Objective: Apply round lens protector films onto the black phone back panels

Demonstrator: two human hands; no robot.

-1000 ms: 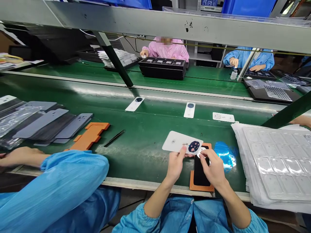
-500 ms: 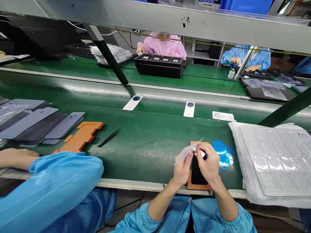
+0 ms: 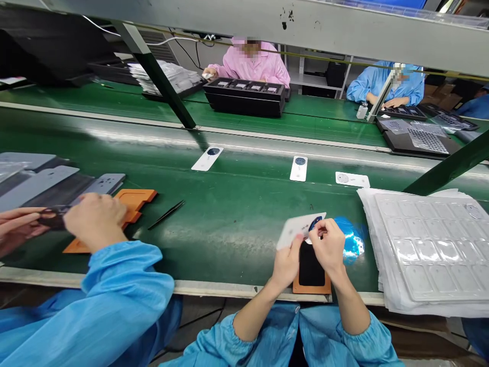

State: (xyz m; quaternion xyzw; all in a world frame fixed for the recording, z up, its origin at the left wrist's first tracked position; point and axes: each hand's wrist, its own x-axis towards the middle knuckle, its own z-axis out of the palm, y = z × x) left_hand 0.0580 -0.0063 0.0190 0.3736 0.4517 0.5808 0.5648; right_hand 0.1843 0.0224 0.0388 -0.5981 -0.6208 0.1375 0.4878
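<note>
A white card [image 3: 296, 229] is pinched in my left hand [image 3: 287, 262], tilted above an orange fixture [image 3: 311, 290] with a black panel [image 3: 311, 267] in it. My right hand [image 3: 329, 243] has its thumb and fingers pressed together at the card's right end, on a dark blue round piece [image 3: 315, 223]. Whether that piece is still joined to the card I cannot tell. Just right of my right hand, shiny blue film [image 3: 352, 242] lies on the green surface.
Three white cards [image 3: 207, 158] [image 3: 298, 168] [image 3: 352, 179] lie farther back. Clear trays [image 3: 439, 250] are stacked at right. Black tweezers [image 3: 166, 214] and another orange fixture [image 3: 133, 200] lie left, beside a co-worker's hands [image 3: 95, 216]. Two people sit across the line.
The white card has turned so its face shows more, and the dark blue piece has come into view at my right fingertips. The co-worker's hands at left have come up over the orange fixture.
</note>
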